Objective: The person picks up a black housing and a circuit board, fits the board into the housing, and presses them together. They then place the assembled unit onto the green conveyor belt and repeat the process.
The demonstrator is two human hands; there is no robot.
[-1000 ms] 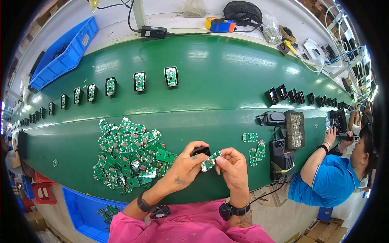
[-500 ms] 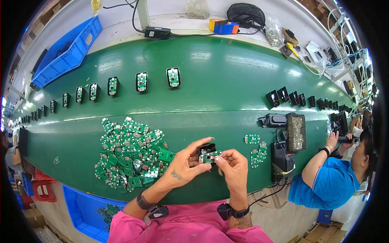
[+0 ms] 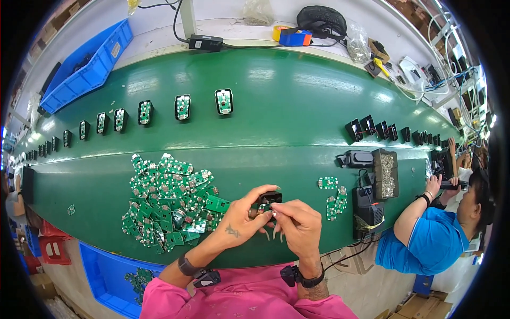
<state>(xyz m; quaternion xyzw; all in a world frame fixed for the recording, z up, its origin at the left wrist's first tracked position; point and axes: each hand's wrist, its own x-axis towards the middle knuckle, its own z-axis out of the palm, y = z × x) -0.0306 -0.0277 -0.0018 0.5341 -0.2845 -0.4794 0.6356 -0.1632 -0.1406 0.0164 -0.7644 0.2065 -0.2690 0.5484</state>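
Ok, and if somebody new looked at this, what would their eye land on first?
Probably the big heap of green circuit boards on the green bench, left of centre. Next, at the near middle, the left hand holds a small black case, with the right hand bent in close against it. Farther back, a row of black cases with boards inside runs off to the left.

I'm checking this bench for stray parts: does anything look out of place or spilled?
Yes: one small piece lies alone near the left front edge of the green bench, apart from the heap of circuit boards. It looks odd for being so isolated, and is too small to identify. I see no obvious damage.
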